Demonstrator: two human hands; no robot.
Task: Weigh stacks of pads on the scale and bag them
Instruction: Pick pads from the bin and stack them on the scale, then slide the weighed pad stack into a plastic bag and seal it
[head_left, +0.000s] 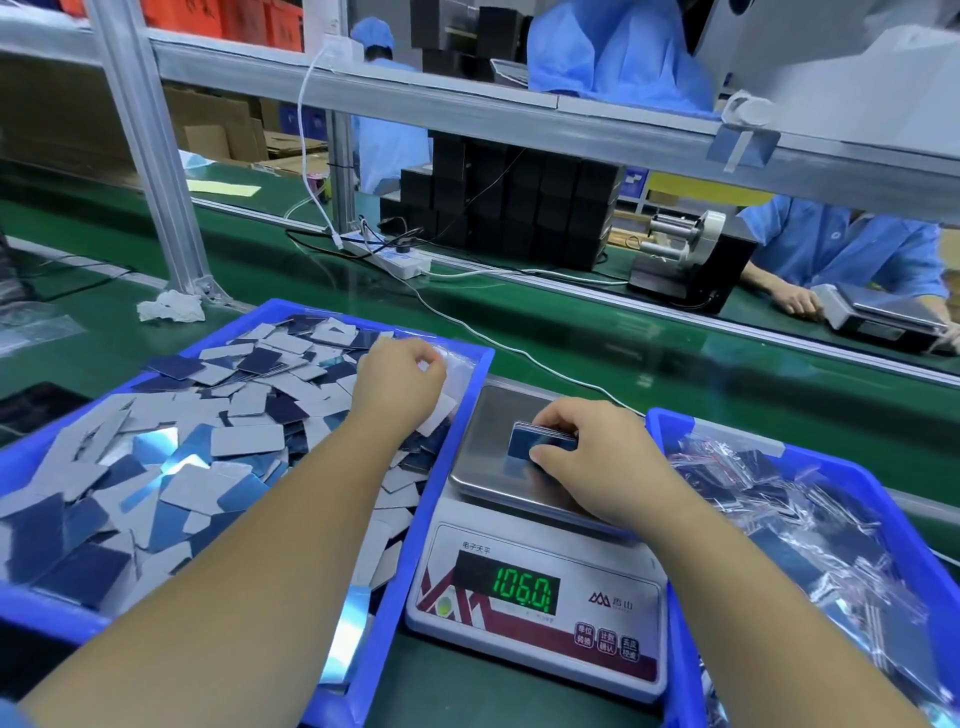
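A white digital scale (535, 618) stands between two blue trays; its green display reads 106.0. On its steel pan (483, 467) lies a small stack of blue pads (540, 441), and my right hand (597, 447) grips that stack from the right, thumb at the front and fingers over the far edge. My left hand (400, 384) reaches into the left blue tray (467, 415) and pinches a clear plastic bag (447, 400) near the tray's right wall. Loose blue and grey pads (208, 441) fill that tray.
The right blue tray (670, 421) holds several bagged pads (810, 519). A green conveyor belt (623, 358) runs behind, with a power strip (395, 257), cables, stacked black boxes (519, 202) and a label dispenser (691, 265). A person in blue works at the far right. An aluminium post (150, 156) stands left.
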